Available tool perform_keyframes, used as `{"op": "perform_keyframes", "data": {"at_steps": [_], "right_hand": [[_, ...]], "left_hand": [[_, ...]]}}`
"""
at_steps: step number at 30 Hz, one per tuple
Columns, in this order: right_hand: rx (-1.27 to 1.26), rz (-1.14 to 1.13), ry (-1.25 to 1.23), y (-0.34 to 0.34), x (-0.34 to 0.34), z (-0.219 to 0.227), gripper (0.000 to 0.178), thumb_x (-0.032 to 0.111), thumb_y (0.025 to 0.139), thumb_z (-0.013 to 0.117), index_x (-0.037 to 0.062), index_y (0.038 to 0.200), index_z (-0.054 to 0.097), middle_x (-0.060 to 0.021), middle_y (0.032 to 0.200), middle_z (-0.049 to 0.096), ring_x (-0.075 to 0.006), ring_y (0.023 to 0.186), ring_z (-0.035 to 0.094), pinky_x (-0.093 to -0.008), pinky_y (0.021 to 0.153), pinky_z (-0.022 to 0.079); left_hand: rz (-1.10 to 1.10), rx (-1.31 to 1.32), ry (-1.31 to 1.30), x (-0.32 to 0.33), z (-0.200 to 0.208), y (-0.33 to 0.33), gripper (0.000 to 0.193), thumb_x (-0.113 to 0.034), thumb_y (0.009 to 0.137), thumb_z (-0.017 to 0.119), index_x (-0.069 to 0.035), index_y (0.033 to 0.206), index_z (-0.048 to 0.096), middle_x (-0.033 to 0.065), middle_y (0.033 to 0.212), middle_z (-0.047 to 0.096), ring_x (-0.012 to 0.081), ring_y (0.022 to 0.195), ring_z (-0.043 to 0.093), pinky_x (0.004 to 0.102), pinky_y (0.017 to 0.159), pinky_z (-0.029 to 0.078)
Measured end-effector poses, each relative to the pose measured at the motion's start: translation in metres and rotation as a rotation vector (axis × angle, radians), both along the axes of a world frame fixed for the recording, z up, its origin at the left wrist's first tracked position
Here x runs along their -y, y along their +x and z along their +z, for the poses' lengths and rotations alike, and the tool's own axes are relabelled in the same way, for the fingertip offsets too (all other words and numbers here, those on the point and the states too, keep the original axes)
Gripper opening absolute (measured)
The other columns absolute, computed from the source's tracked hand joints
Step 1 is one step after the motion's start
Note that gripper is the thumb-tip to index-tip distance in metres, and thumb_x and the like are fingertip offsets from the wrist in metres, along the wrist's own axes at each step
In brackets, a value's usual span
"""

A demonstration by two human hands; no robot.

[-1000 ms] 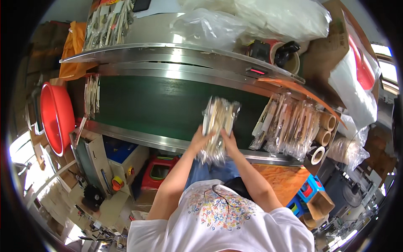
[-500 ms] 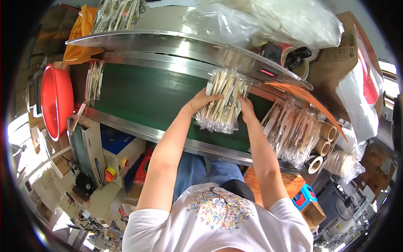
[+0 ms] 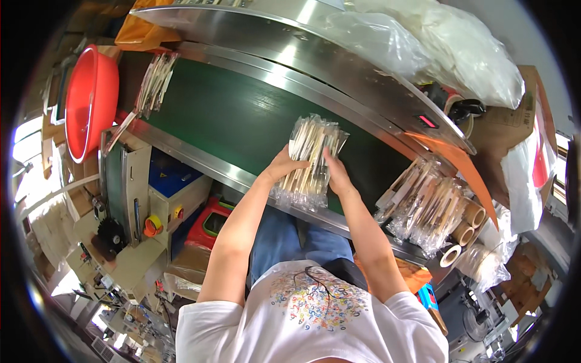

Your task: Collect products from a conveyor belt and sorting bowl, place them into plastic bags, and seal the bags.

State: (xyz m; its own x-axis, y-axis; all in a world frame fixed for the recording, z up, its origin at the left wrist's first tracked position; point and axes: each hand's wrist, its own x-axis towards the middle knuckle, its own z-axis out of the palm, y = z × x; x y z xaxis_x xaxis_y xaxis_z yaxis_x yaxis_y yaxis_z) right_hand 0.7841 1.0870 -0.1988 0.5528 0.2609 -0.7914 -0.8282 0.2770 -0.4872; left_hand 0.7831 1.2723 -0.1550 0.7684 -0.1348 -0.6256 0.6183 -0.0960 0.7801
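You've drawn the clear-wrapped bundle of pale sticks (image 3: 307, 158) back from over the green-topped desk (image 3: 224, 115) to its near metal edge (image 3: 239, 173), so it remains in hand, apart from the wrapped packets (image 3: 426, 202) at the right. Your left hand (image 3: 282, 165) and right hand (image 3: 339, 175) flank it, fingers gripping its sides, thumbs inward, both forearms reaching forward.
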Motion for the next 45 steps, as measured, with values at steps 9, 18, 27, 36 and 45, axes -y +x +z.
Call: {"op": "perform_keyframes", "data": {"at_steps": [9,18,27,36,45], "right_hand": [[0.061,0.009,-0.207,-0.012,0.041,-0.010,0.038,0.023,0.092,0.049,-0.0019,0.120,0.049,-0.0107,0.112,0.059,-0.0217,0.098,0.059,-0.0334,0.086,0.045],[-0.043,-0.057,-0.057,-0.012,0.024,0.018,0.070,0.057,0.087,0.045,-0.0006,0.128,0.042,-0.0080,0.117,0.054,-0.0166,0.102,0.055,-0.0305,0.087,0.044],[-0.155,0.201,0.090,-0.077,-0.025,0.063,0.068,0.055,0.090,0.038,0.0034,0.135,0.035,-0.0113,0.132,0.045,-0.0248,0.118,0.045,-0.0368,0.099,0.036],[0.105,1.338,0.196,-0.166,-0.289,0.114,0.065,0.051,0.089,0.046,0.0033,0.132,0.037,-0.0103,0.127,0.049,-0.0229,0.113,0.049,-0.0360,0.095,0.040],[1.119,3.297,0.422,-0.516,-0.548,0.272,0.068,0.047,0.076,0.067,0.0032,0.124,0.046,-0.0108,0.110,0.059,-0.0184,0.101,0.055,-0.0321,0.088,0.043]], "left_hand": [[0.047,-0.032,0.026,0.009,-0.005,-0.010,0.080,-0.027,0.066,0.077,0.002,0.129,0.036,0.0145,0.121,0.052,0.0239,0.114,0.048,0.0329,0.099,0.035],[0.191,0.078,-0.202,0.045,-0.018,-0.030,0.092,-0.041,0.065,0.076,0.002,0.133,0.030,0.0190,0.122,0.050,0.0272,0.116,0.047,0.0334,0.100,0.034],[0.399,0.176,0.139,0.004,0.078,-0.140,0.113,-0.048,0.062,0.076,0.006,0.138,0.011,0.0247,0.135,0.032,0.0354,0.121,0.041,0.0351,0.102,0.033],[1.097,0.346,0.347,-0.131,0.133,-0.371,0.075,-0.047,0.082,0.054,0.006,0.130,0.032,0.0292,0.125,0.040,0.0414,0.119,0.036,0.0422,0.101,0.029],[2.515,0.806,-0.772,-0.158,0.169,-0.530,0.039,-0.019,0.083,0.063,-0.010,0.118,0.048,0.0058,0.108,0.058,0.0221,0.100,0.056,0.0383,0.087,0.045]]}}
